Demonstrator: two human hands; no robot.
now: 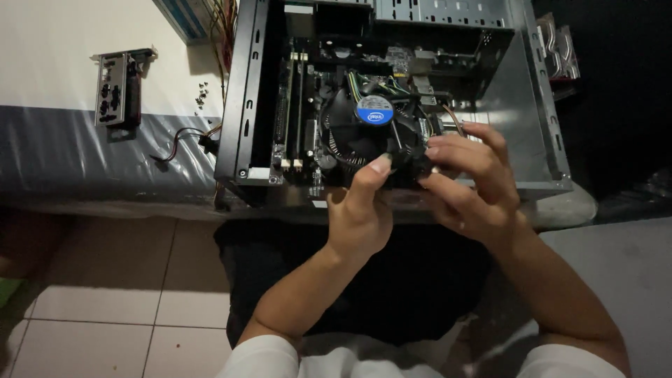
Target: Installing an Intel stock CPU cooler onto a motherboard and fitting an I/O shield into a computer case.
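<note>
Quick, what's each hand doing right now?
Left hand: closed on the cooler fan.
Right hand: closed on the same fan's near edge.

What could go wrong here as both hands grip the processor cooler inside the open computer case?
1. The cooler fan has coloured wires trailing behind it; lifting or twisting it could strain them.
2. Both the left hand and the right hand pinch one edge, so the cooler could tilt and knock the motherboard.

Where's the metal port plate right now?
In the head view, the metal port plate lies at the upper left on the pale surface, left of the open computer case, with small loose screws between them, away from both hands.
</note>
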